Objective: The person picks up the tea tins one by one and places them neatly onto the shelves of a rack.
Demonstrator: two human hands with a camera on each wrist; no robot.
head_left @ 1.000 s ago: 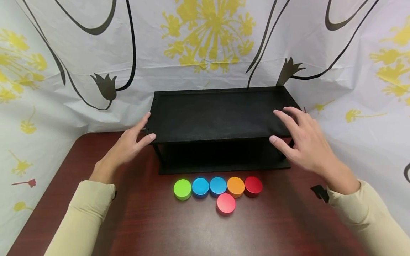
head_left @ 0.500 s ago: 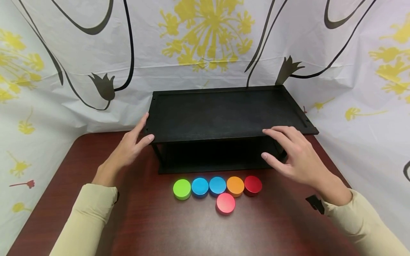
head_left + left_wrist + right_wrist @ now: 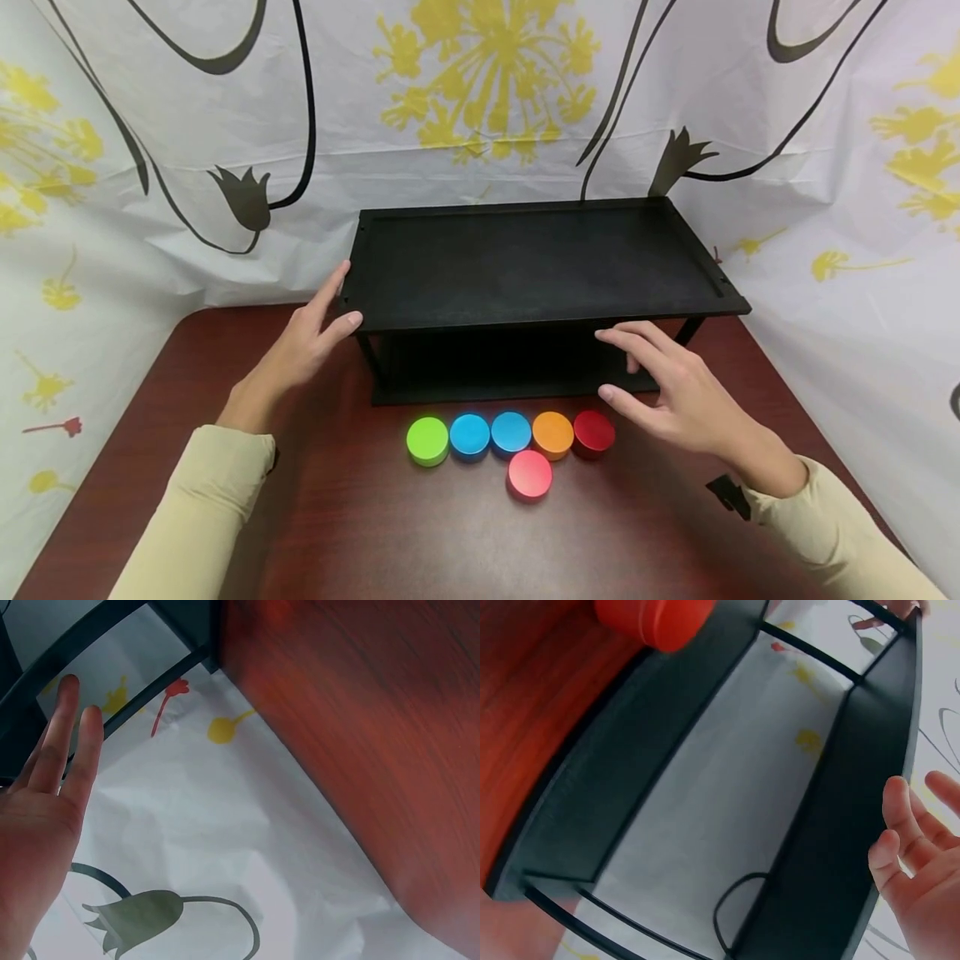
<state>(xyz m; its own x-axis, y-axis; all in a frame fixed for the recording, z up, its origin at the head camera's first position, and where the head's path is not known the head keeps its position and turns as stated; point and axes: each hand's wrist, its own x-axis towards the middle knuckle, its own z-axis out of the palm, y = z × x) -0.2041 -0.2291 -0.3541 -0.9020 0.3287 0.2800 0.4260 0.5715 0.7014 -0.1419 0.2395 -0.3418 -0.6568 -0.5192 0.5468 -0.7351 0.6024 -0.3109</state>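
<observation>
A black two-tier shelf [image 3: 525, 267] stands at the back of the table. My left hand [image 3: 296, 346] rests at its left edge, fingers extended, thumb at the front corner. My right hand [image 3: 678, 396] hovers before the shelf's right front with loosely bent fingers, holding nothing. In front of the shelf a row of round pieces runs from a green disc [image 3: 427, 440] through two blue discs [image 3: 491, 435] and an orange disc [image 3: 552, 433] to a dark red disc [image 3: 593, 432]. One light red disc [image 3: 529, 475] sits nearer me. The right wrist view shows a red disc [image 3: 660, 622] beside the lower tier.
The dark reddish wooden table [image 3: 420, 550] carries everything. A white cloth [image 3: 480, 179] with yellow flowers and dark stems hangs behind and along both sides. The shelf's upper tier overhangs the dark gap [image 3: 495, 358] above its lower tier.
My right hand has come down and left from the shelf's top right corner to a spot in front of its front edge. My left hand and the discs stay in place.
</observation>
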